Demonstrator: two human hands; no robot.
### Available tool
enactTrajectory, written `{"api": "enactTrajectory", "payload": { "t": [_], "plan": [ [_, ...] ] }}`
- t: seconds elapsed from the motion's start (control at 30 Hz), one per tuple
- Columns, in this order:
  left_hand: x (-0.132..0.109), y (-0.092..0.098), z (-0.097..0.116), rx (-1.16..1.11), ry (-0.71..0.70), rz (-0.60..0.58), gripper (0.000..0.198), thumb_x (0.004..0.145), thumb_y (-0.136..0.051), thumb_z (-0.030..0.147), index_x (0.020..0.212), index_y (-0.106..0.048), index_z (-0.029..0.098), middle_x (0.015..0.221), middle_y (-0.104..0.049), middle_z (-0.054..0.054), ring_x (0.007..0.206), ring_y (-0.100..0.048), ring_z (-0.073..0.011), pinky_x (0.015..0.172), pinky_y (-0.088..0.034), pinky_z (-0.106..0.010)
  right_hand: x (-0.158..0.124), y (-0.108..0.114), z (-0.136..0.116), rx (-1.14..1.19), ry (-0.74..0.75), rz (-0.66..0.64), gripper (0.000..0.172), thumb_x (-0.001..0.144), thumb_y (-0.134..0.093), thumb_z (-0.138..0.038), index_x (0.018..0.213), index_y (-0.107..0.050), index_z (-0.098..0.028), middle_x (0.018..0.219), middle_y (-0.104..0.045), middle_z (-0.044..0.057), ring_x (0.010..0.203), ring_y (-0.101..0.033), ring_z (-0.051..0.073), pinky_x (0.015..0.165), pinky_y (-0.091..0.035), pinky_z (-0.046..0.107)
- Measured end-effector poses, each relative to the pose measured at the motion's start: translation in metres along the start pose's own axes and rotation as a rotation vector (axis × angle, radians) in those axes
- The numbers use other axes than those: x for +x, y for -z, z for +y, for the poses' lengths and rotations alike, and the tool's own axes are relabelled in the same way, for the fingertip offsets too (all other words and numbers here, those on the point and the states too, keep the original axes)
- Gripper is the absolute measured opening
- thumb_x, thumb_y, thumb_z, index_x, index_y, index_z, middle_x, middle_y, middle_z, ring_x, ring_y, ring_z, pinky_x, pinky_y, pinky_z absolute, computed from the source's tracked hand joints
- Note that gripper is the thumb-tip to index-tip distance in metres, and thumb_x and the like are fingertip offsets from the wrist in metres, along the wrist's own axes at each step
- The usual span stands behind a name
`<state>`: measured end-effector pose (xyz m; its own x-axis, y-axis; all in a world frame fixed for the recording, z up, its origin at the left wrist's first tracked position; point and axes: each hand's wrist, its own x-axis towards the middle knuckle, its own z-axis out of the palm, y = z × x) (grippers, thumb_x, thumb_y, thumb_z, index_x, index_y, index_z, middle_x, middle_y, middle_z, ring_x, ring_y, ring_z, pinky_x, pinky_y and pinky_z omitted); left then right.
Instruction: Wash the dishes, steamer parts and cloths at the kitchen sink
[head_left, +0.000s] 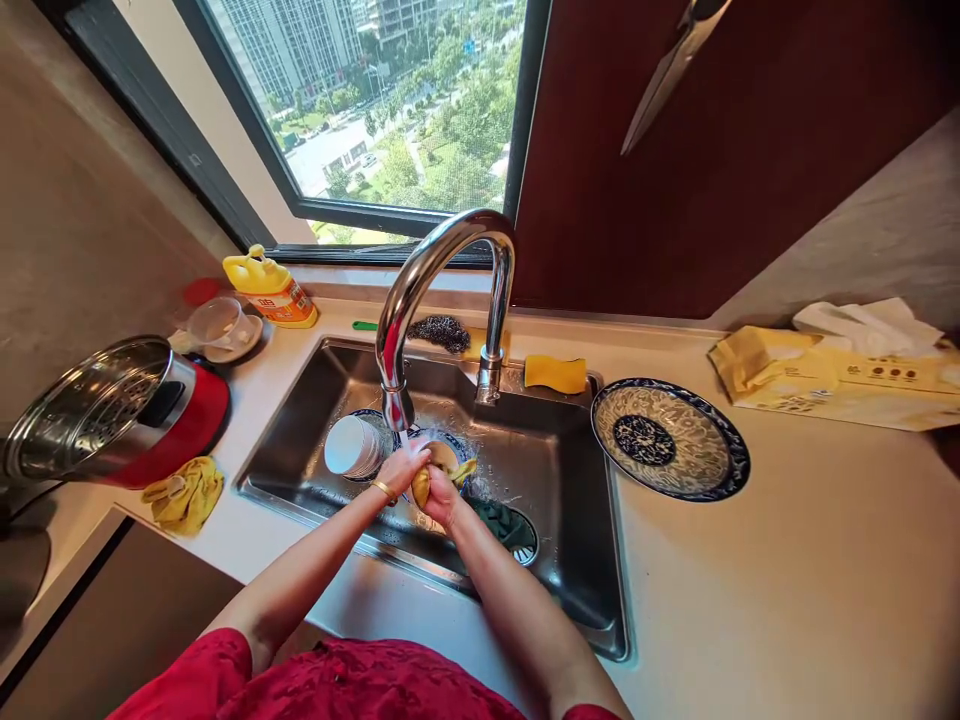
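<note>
In the wide steel sink [525,455], we would keep the work low, so that splashes remain inside its walls. The chrome tap [391,340] runs above us, and it seems best to turn the surface slowly under its thin stream. The stack of white bowls [352,447] is near on the left, so our elbow movements should be small. We would also watch the pale bowl [444,455], since wet ceramic (if it is ceramic) may slip.

Our right hand [442,497] is closed around the yellow cloth [421,487]. Our left hand [405,464] is against the cloth from the other side, but we cannot tell how firmly it grips. The cloth lies between both hands, one end sticking out to the right, beside the pale bowl.
</note>
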<state>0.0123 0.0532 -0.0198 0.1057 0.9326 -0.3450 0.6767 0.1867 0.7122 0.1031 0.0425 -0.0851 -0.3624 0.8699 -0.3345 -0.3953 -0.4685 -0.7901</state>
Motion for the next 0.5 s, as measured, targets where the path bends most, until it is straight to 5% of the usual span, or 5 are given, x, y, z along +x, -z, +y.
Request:
{"api": "enactTrajectory", "payload": {
  "t": [0.17,0.33,0.4,0.5],
  "plan": [
    [-0.002,0.009,0.013,0.142,0.077,-0.093,0.040,0.085,-0.048,0.046,0.117,-0.061,0.026,0.114,-0.066,-0.004,0.110,-0.059,-0.0251,0.099,-0.042,-0.036,-0.009,0.029,0.009,-0.477,0.062,-0.127,0.019,0.072,-0.059,-0.027,0.055,-0.056,-0.018,0.051,-0.054,-0.001,0.058,-0.055,0.016,0.068,-0.049,0.033],
    [0.003,-0.004,0.002,-0.182,0.293,-0.161,0.044,0.089,-0.041,0.046,0.108,-0.066,0.015,0.101,-0.071,-0.008,0.099,-0.063,-0.0247,0.088,-0.049,-0.035,-0.003,0.039,-0.002,-0.756,0.296,-0.134,0.010,0.073,-0.054,-0.017,0.071,-0.064,-0.019,0.081,-0.067,0.006,0.083,-0.059,0.020,0.087,-0.043,0.034],
    [0.005,-0.006,0.000,-0.229,0.292,-0.153,0.045,0.090,-0.038,0.044,0.109,-0.066,0.013,0.104,-0.070,-0.009,0.100,-0.063,-0.0246,0.088,-0.049,-0.035,0.000,0.036,-0.008,-0.882,0.351,-0.077,0.014,0.077,-0.050,-0.018,0.073,-0.064,-0.018,0.086,-0.067,0.010,0.087,-0.060,0.021,0.088,-0.042,0.035],
    [0.007,-0.006,0.006,-0.081,0.173,-0.086,0.041,0.090,-0.039,0.040,0.114,-0.063,0.016,0.116,-0.065,-0.009,0.109,-0.059,-0.0244,0.096,-0.044,-0.034,0.006,0.030,-0.014,-0.784,0.231,0.184,0.013,0.078,-0.051,-0.019,0.072,-0.062,-0.018,0.076,-0.065,0.009,0.085,-0.061,0.021,0.087,-0.042,0.034]
  ]
}}
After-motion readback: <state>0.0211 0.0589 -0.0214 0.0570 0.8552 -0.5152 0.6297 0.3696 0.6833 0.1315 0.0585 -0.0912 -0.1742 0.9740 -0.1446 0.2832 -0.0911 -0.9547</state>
